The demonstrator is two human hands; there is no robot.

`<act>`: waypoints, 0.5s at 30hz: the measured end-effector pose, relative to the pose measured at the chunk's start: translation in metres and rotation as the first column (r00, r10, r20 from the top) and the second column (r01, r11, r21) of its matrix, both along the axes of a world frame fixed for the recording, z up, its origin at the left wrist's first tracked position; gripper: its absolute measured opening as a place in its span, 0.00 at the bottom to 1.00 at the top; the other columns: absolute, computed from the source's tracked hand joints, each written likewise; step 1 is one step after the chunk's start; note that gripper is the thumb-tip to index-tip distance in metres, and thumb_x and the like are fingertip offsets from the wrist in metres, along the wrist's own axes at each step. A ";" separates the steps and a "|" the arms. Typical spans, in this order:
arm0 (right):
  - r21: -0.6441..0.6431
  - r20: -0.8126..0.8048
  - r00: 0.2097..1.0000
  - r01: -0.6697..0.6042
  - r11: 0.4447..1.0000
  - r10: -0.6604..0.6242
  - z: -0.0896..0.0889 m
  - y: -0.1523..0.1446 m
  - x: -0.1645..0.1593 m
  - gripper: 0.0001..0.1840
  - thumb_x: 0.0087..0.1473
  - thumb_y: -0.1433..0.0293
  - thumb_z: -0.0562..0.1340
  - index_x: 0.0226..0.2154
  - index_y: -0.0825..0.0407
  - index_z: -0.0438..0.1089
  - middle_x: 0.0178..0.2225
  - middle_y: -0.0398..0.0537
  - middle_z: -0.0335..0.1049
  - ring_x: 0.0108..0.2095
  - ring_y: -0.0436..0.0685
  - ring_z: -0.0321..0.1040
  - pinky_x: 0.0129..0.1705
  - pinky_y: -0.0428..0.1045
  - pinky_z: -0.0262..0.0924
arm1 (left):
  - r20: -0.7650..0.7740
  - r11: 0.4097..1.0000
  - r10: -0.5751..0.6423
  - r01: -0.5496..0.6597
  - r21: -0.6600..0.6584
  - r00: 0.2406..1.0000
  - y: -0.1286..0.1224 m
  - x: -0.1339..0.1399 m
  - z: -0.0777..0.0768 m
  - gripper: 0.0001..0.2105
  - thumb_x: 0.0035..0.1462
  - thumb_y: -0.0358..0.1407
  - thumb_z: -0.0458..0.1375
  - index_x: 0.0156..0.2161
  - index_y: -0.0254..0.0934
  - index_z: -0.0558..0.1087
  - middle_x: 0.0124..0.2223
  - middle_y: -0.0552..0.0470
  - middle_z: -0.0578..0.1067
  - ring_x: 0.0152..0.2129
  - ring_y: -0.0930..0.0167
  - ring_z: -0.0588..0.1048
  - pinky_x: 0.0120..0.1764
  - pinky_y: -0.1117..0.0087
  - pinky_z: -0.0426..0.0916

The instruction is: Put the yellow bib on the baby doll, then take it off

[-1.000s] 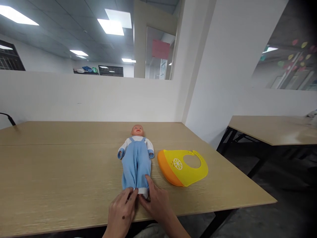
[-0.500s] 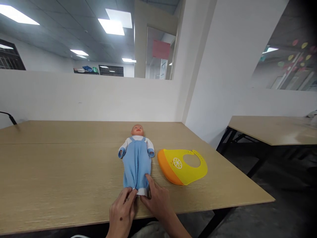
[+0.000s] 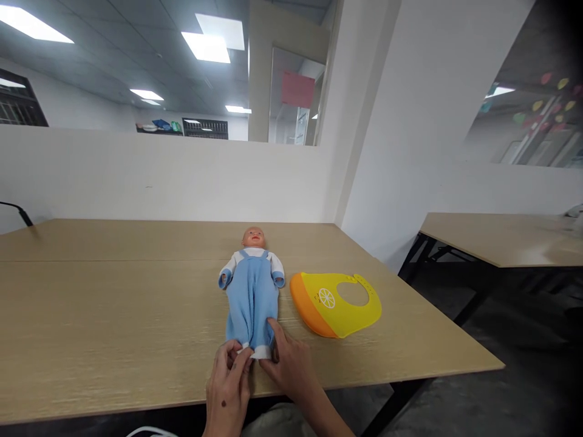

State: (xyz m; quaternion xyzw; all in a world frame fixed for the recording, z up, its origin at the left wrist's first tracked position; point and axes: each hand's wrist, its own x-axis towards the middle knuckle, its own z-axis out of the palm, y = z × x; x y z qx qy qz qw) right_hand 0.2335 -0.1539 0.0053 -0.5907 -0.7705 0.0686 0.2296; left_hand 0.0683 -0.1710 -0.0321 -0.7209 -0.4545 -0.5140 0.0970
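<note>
1 left hand (image 3: 228, 379): pinching the white hem (image 3: 261, 352)!
Right hand (image 3: 292, 367): touching, grip unclear
Blue trousers (image 3: 252, 297): likely soft, light; hold by hem

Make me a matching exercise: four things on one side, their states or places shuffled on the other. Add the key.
Things
1. Doll
2. Bib
3. Left hand
4. Right hand

States or places
A. At the trouser leg nearer the bib, thumb and forefinger spread
B. Face up, in blue overalls
C. At the trouser leg farther from the bib
D. Yellow and orange

Pairs: 1-B, 2-D, 3-C, 4-A
</note>
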 end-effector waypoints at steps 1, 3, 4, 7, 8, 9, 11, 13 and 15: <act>-0.013 -0.001 1.000 -0.011 1.000 0.011 0.001 0.000 0.000 0.38 0.50 0.64 0.62 0.61 0.55 0.55 0.47 0.58 0.73 0.44 0.65 0.72 0.41 0.55 0.66 | -0.001 1.000 0.005 -0.005 0.004 1.000 0.000 0.000 0.000 0.10 0.60 0.30 0.53 0.43 0.39 0.75 0.42 0.44 0.71 0.33 0.71 0.74 0.33 0.73 0.73; -0.023 -0.010 0.999 -0.042 0.999 0.042 0.003 0.000 0.000 0.36 0.51 0.64 0.61 0.61 0.55 0.55 0.48 0.58 0.72 0.45 0.65 0.71 0.42 0.55 0.66 | 0.017 1.000 0.024 -0.024 0.003 1.000 -0.003 0.001 -0.001 0.09 0.60 0.30 0.53 0.43 0.39 0.75 0.40 0.45 0.72 0.33 0.71 0.75 0.33 0.73 0.72; -0.020 -0.018 0.998 -0.056 0.998 0.056 0.004 0.000 0.000 0.35 0.52 0.63 0.61 0.60 0.55 0.56 0.49 0.59 0.71 0.46 0.64 0.71 0.42 0.54 0.66 | 0.037 0.999 0.034 -0.034 -0.002 0.999 -0.005 0.002 -0.001 0.09 0.60 0.31 0.54 0.43 0.39 0.75 0.38 0.45 0.72 0.32 0.71 0.75 0.33 0.73 0.72; -0.001 -0.047 0.996 -0.072 0.997 0.072 0.006 -0.002 0.000 0.32 0.53 0.62 0.61 0.59 0.55 0.58 0.45 0.57 0.74 0.41 0.62 0.73 0.40 0.52 0.65 | 0.067 0.999 0.039 -0.037 -0.017 0.997 -0.012 0.005 -0.005 0.06 0.59 0.32 0.56 0.40 0.38 0.75 0.34 0.48 0.76 0.29 0.71 0.77 0.33 0.73 0.71; 0.003 -0.057 0.996 -0.070 0.998 0.070 0.006 -0.003 0.000 0.32 0.53 0.61 0.61 0.58 0.55 0.58 0.41 0.55 0.75 0.38 0.61 0.73 0.38 0.52 0.65 | 0.054 0.999 0.040 -0.039 -0.023 0.998 -0.015 0.006 -0.006 0.05 0.58 0.32 0.57 0.38 0.39 0.75 0.33 0.49 0.78 0.28 0.71 0.78 0.33 0.73 0.71; 0.005 -0.065 0.996 -0.068 0.998 0.068 0.007 -0.003 0.000 0.32 0.53 0.61 0.61 0.58 0.55 0.58 0.38 0.53 0.75 0.35 0.60 0.73 0.37 0.51 0.64 | 0.036 0.998 0.049 -0.047 -0.034 0.998 -0.018 0.006 -0.007 0.05 0.58 0.33 0.57 0.38 0.39 0.75 0.33 0.50 0.79 0.27 0.70 0.78 0.33 0.73 0.71; 0.015 -0.076 0.995 -0.064 0.998 0.065 0.006 -0.004 0.001 0.32 0.53 0.62 0.62 0.58 0.55 0.59 0.32 0.49 0.75 0.31 0.58 0.72 0.36 0.50 0.63 | 0.011 0.992 0.106 -0.105 -0.077 0.994 -0.021 0.007 -0.008 0.06 0.58 0.35 0.57 0.39 0.40 0.76 0.34 0.49 0.81 0.27 0.68 0.79 0.32 0.72 0.70; 0.023 -0.083 0.994 -0.067 0.998 0.068 0.005 -0.005 0.001 0.31 0.52 0.63 0.62 0.57 0.55 0.59 0.30 0.47 0.74 0.31 0.57 0.72 0.36 0.49 0.63 | -0.009 0.973 0.183 -0.182 -0.145 0.983 -0.022 0.008 -0.009 0.09 0.58 0.38 0.56 0.40 0.39 0.76 0.35 0.48 0.81 0.27 0.66 0.79 0.31 0.70 0.70; 0.022 -0.088 0.994 -0.067 0.997 0.069 0.004 -0.004 0.001 0.31 0.52 0.63 0.62 0.57 0.55 0.60 0.29 0.46 0.73 0.31 0.57 0.72 0.36 0.49 0.63 | -0.043 0.947 0.244 -0.247 -0.203 0.969 -0.022 0.008 -0.010 0.11 0.59 0.40 0.55 0.42 0.39 0.76 0.36 0.46 0.81 0.27 0.65 0.79 0.29 0.70 0.69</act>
